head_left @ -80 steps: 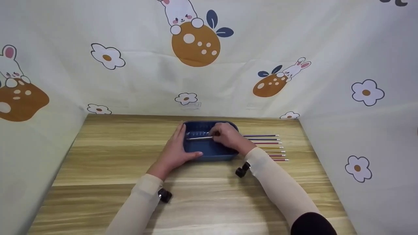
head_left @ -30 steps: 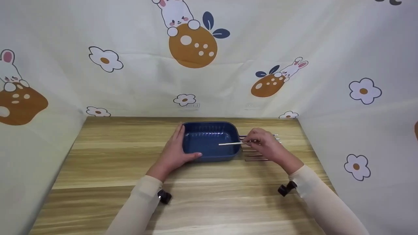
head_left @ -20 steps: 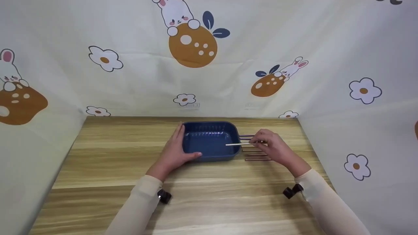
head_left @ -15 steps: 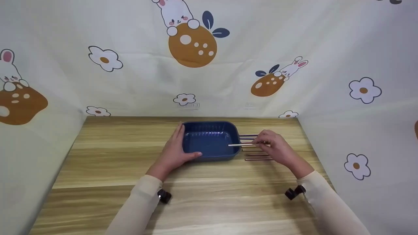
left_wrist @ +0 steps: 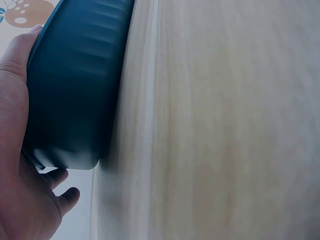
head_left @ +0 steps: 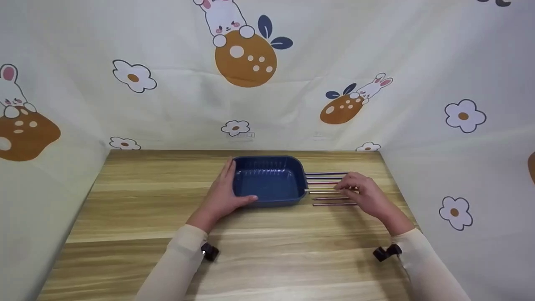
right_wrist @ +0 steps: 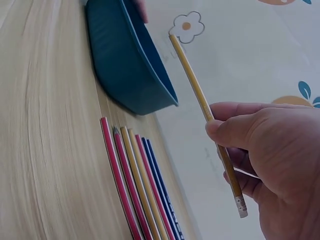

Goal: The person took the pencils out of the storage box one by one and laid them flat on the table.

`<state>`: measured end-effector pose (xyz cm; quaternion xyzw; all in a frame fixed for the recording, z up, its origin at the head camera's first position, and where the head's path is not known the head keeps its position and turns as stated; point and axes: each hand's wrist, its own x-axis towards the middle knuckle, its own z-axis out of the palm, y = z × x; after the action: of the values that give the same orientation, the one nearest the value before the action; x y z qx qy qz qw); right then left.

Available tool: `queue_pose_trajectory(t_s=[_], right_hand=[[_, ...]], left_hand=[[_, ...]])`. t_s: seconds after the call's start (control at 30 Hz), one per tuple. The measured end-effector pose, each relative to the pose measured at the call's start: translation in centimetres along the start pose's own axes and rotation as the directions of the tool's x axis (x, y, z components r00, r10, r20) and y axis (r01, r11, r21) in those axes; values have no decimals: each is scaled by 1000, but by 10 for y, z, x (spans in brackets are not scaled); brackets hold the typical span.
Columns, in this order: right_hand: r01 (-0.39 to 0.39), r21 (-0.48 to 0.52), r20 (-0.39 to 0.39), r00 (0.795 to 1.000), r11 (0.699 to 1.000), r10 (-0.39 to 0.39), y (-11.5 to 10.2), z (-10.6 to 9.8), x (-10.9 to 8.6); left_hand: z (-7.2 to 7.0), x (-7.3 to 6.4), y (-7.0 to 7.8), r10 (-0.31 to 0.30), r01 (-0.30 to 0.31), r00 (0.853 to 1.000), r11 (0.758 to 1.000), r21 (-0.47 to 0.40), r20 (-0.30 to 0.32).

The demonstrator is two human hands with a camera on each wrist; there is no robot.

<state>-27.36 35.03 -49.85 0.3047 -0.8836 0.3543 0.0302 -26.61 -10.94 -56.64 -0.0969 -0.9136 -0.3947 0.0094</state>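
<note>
My right hand point(head_left: 363, 194) pinches a yellow pencil point(right_wrist: 192, 77) between thumb and fingertips, its white eraser end pointing back past the palm. The pencil is raised over a row of pencils point(right_wrist: 137, 180) lying side by side on the table: red, yellow and blue ones. In the head view its front end comes up to the right rim of a deep blue dish point(head_left: 269, 203). My left hand point(head_left: 221, 196) grips the dish at its left end, thumb over the front rim and fingers along the side. The dish's bare inside shows.
The dish and pencils stand toward the back of a wood-grain table point(head_left: 267, 251). Pale cloth point(head_left: 175, 104) printed with rabbits and flowers hangs behind and at both sides. A small black camera point(head_left: 386, 253) sits on the right wrist.
My right hand has drawn the yellow pencil out of the dish and moved right and slightly nearer, over the pencil row. The left hand stays on the dish.
</note>
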Motion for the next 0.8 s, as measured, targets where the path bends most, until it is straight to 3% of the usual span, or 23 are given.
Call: queue_pose_trajectory(t_s=[0.53, 0.8], right_hand=[[-18, 6, 0, 1000, 1000, 18, 13, -3, -25], [-46, -40, 30, 998, 998, 47, 18, -3, -29]], left_hand=[[0, -1, 1, 7, -7, 1000, 1000, -1, -3], [-1, -2, 1, -3, 3, 1000, 1000, -3, -5]])
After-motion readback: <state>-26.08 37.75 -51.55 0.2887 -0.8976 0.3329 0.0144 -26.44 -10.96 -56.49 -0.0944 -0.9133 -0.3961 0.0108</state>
